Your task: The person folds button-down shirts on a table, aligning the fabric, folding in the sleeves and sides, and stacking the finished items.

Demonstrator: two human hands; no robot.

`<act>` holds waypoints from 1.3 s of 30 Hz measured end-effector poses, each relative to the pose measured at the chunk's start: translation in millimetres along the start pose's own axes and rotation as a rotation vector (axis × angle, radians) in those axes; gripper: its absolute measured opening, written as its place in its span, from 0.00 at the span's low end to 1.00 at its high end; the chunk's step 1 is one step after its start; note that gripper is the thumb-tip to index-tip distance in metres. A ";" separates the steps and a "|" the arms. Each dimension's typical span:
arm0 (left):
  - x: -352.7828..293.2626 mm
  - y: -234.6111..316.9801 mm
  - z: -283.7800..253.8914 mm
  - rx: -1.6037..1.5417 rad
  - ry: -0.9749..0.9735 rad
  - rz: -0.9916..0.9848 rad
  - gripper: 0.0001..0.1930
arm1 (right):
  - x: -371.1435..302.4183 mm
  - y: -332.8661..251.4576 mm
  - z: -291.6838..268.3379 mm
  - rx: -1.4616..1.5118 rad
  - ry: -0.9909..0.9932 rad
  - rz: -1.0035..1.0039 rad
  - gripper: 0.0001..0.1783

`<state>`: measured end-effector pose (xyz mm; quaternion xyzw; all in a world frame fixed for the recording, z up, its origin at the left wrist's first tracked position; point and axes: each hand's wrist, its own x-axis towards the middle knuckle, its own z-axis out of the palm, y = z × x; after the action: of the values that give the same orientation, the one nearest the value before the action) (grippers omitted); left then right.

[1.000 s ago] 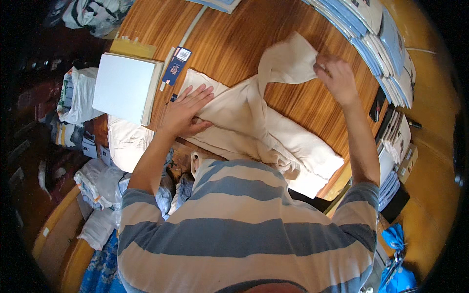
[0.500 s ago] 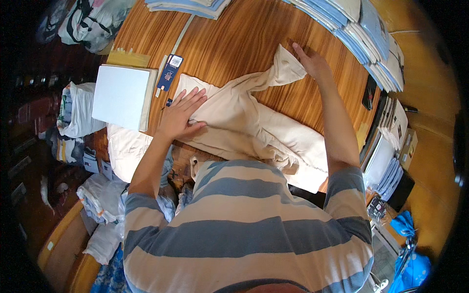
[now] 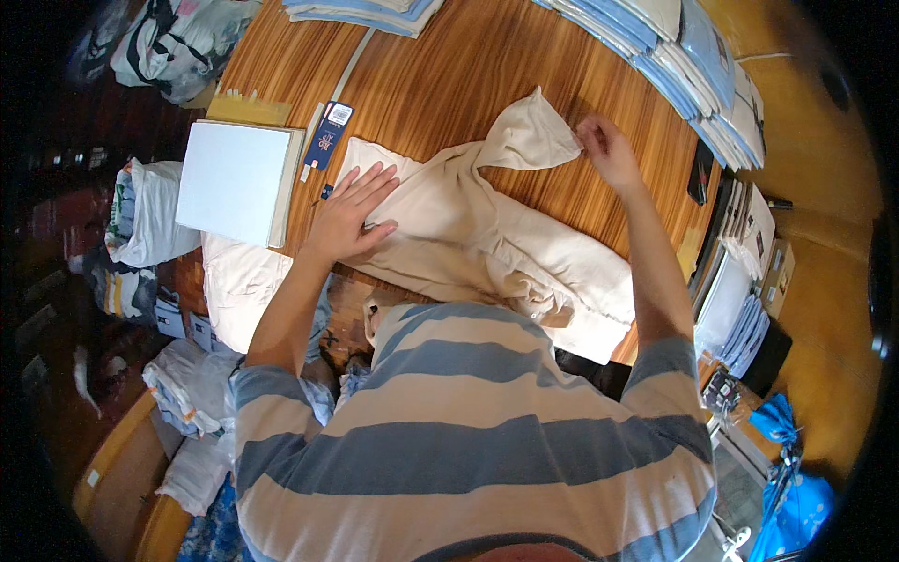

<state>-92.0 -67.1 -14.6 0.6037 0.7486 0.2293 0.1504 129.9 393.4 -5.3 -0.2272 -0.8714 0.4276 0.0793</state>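
Loosely spread, the cream garment [image 3: 449, 211] lies on the tabletop [image 3: 431, 80] right in front of the person, its near edge bunched close to the striped shirt [image 3: 449, 393]. On the garment's left part the left hand [image 3: 356, 215] rests flat, fingers apart. Just beside the garment's loose end [image 3: 534, 136], at its far right, is the right hand [image 3: 611, 155], its fingers curled; whether they pinch the cloth or only hover by it, I cannot tell. That end rises from a twisted, crumpled root, so laying it down as it is would probably press creases in. A tug from the right, with too little weight under the left palm, could skew the whole garment. Its rumpled near folds might also catch against the shirt, should the person lean in. Left of the garment, the blue tag [image 3: 328, 136] sits near enough to be knocked by a sliding left hand; the white board [image 3: 232, 178], beyond the tag, seems safer. Well apart, beyond the garment's far right, stands a folded stack [image 3: 655, 51].
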 end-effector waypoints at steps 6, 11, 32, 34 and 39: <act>4.0 -1.1 2.8 0.022 -0.009 -0.020 0.32 | 42.3 8.1 16.4 -0.240 -0.118 0.151 0.17; 0.3 -1.0 1.2 0.047 -0.006 -0.037 0.30 | 74.2 -30.3 25.3 -0.316 -0.359 0.010 0.16; 16.3 4.0 -12.5 0.030 -0.027 -0.019 0.34 | -26.7 -34.2 20.0 0.127 -0.001 0.322 0.32; 30.6 11.1 -26.1 0.038 -0.023 0.001 0.37 | -53.5 -112.4 4.7 0.019 0.013 0.012 0.24; 72.1 28.6 -41.8 -0.435 -0.080 0.140 0.51 | -125.7 -261.7 -23.7 -0.510 0.097 -0.407 0.19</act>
<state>-105.4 1.1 39.7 0.6162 0.6312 0.3710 0.2902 163.1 213.0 221.0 -0.0809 -0.9731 0.1597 0.1451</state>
